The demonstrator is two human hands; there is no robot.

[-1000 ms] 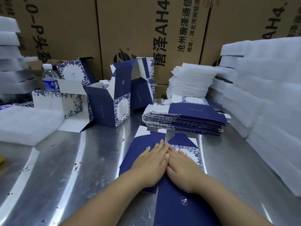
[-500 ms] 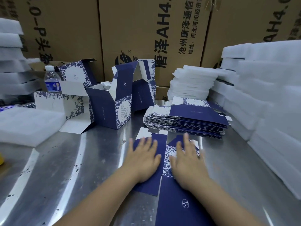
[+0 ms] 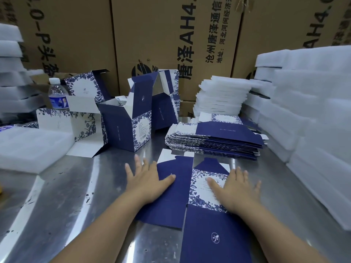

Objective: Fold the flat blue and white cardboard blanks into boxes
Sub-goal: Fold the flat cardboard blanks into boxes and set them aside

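A flat blue and white cardboard blank (image 3: 176, 188) lies on the metal table (image 3: 62, 202) in front of me. My left hand (image 3: 146, 182) presses flat on its left edge with fingers spread, partly on the table. My right hand (image 3: 236, 188) presses flat on its right side, over the white floral panel. A stack of flat blanks (image 3: 214, 139) sits behind. Several folded boxes stand at the back left, the nearest (image 3: 126, 126) with its lid open.
White foam sheets are piled at right (image 3: 313, 111), at the back middle (image 3: 222, 95) and at left (image 3: 28, 147). A water bottle (image 3: 57, 95) stands at the back left. Large brown cartons (image 3: 171, 35) wall off the rear.
Both hands slid apart from the middle of the blank, the left going left and the right going right, smoothing the blank flat. The floral panel is now uncovered.
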